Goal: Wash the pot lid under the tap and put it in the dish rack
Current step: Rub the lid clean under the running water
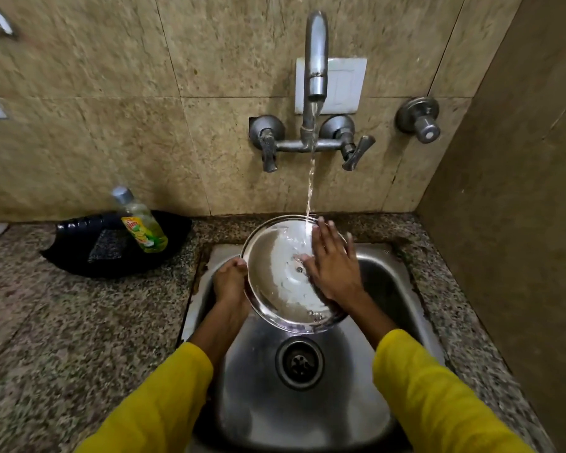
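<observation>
Steel shines wet where the pot lid [281, 276] is held tilted over the sink [386, 276], its inner face up, the stream from the tap [317, 57] landing on its far part. The left hand [231, 282] pinches the lid's left rim, thumb on top and fingers beneath. The right hand [335, 269] lies flat and spread on the lid's right side, palm down, seemingly rubbing the surface. This reads as the washing step, not yet finished. Next, judging by the task, the lid's other face probably needs the water, then the tap's lever wants closing and the lid must be carried off. No dish rack is visible here, so its place cannot be told. A bottle of dish soap [143, 222] stands on the counter at left.
</observation>
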